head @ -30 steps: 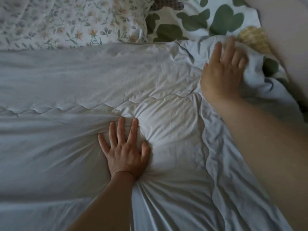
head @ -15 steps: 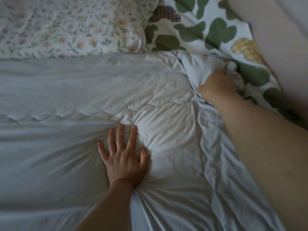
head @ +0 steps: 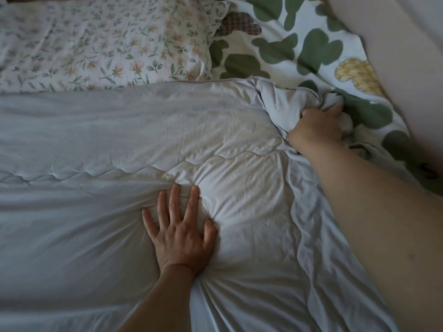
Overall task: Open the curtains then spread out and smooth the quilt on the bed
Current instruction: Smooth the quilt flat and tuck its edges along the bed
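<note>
**A:** What has changed in the last second?

**B:** The right hand (head: pixel 316 125). A second ago it lay open, fingers straight, over the quilt's corner at about 2 o'clock. Now its grip is closed tight, with the fingers curled round a bunch of that corner's cloth.

**A:** And the other one?

**B:** The left hand (head: pixel 179 231) has not shifted. It is palm down just below the centre, toward 6 o'clock, with fingers spread and straight, pressing on the quilt (head: pixel 107 144). Its grip holds nothing, and creases fan out from under the wrist.

**A:** Where does the quilt lie?

**B:** It covers the bed from 9 o'clock across to 5 o'clock. Its top edge meets the floral pillow (head: pixel 96 44) at 11 o'clock. The gripped corner is crumpled and rests against the green-leaf cloth (head: pixel 299 44) at 1 o'clock.

**A:** What does that mean for the job?

**B:** I'd judge this is the spreading stage. One hand anchors the quilt and the other has the corner, so a pull toward 2 o'clock should draw that corner out flat. The folds round the anchoring hand will need smoothing afterwards. The curtains aren't in view, so I can't tell whether they are open.
</note>
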Action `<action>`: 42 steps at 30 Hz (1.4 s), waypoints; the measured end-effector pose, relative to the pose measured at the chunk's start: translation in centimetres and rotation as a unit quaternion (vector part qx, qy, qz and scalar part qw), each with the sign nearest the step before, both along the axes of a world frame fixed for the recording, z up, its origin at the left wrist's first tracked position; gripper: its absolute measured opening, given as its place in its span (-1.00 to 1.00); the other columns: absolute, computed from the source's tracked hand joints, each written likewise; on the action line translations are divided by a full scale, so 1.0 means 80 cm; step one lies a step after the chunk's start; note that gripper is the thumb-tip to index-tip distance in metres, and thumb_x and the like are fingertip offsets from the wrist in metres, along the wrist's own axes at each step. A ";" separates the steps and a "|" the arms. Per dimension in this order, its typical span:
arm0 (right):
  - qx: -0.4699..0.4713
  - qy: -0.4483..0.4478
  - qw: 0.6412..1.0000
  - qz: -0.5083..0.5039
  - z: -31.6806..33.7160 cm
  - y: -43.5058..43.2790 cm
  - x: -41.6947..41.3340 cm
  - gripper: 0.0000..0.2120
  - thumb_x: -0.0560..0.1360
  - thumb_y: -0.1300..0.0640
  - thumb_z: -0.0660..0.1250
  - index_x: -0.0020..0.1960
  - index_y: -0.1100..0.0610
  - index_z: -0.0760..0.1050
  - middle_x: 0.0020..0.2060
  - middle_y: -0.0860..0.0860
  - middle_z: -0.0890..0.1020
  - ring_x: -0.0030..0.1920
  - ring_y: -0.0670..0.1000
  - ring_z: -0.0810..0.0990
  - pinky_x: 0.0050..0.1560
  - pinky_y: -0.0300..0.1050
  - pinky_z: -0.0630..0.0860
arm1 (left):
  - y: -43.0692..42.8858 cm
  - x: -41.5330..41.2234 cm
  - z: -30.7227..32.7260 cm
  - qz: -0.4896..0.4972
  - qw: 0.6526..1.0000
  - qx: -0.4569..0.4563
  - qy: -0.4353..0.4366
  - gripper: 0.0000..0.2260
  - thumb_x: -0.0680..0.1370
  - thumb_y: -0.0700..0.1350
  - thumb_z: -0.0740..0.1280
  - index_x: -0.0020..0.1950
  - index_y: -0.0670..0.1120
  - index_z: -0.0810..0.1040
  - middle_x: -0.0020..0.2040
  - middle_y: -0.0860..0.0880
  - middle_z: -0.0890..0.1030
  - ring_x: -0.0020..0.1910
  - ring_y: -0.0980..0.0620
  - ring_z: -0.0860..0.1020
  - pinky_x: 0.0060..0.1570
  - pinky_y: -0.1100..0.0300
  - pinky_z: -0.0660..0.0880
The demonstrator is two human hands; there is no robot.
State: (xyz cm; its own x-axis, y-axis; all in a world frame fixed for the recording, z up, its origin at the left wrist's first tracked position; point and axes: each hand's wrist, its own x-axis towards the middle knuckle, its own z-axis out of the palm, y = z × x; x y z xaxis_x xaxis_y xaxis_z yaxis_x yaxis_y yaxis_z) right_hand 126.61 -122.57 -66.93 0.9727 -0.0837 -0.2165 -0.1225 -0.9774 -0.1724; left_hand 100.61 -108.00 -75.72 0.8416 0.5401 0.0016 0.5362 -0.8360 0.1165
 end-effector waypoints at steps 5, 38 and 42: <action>0.011 -0.006 1.000 0.029 0.002 -0.001 -0.008 -0.60 0.55 0.11 0.25 0.37 0.12 0.34 0.48 0.27 0.11 0.42 0.25 0.26 0.25 0.11 0.38 | -0.001 0.000 0.001 0.001 1.000 -0.003 0.001 -0.34 0.38 0.23 0.11 0.50 0.18 0.19 0.53 -0.04 0.21 0.51 -0.15 0.13 0.41 -0.30 -0.05; -0.008 -0.188 0.968 0.166 -0.037 0.005 -0.022 -0.37 0.57 -0.13 0.00 0.55 0.14 0.04 0.54 0.18 0.04 0.55 0.18 -0.03 0.49 0.18 -0.16 | 0.001 0.002 -0.004 -0.004 1.000 0.000 0.007 -0.34 0.39 0.24 0.10 0.51 0.20 0.18 0.54 -0.03 0.19 0.53 -0.13 0.11 0.42 -0.32 -0.04; 0.017 -0.126 0.966 0.224 -0.061 0.013 -0.154 -0.33 0.51 -0.19 0.01 0.52 0.15 0.17 0.50 0.19 0.20 0.53 0.16 0.09 0.49 0.21 -0.10 | -0.002 0.001 -0.003 0.005 1.000 -0.002 0.005 -0.33 0.39 0.24 0.06 0.51 0.20 0.16 0.55 -0.03 0.16 0.53 -0.13 0.07 0.43 -0.31 -0.09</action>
State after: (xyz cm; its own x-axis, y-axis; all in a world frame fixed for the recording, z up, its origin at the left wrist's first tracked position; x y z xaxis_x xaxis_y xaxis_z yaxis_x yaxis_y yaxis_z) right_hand 114.31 -121.54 -71.83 0.9317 0.3613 0.0361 0.3619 -0.9156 -0.1753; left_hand 100.65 -108.16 -75.96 0.8363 0.5481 -0.0090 0.5453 -0.8302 0.1154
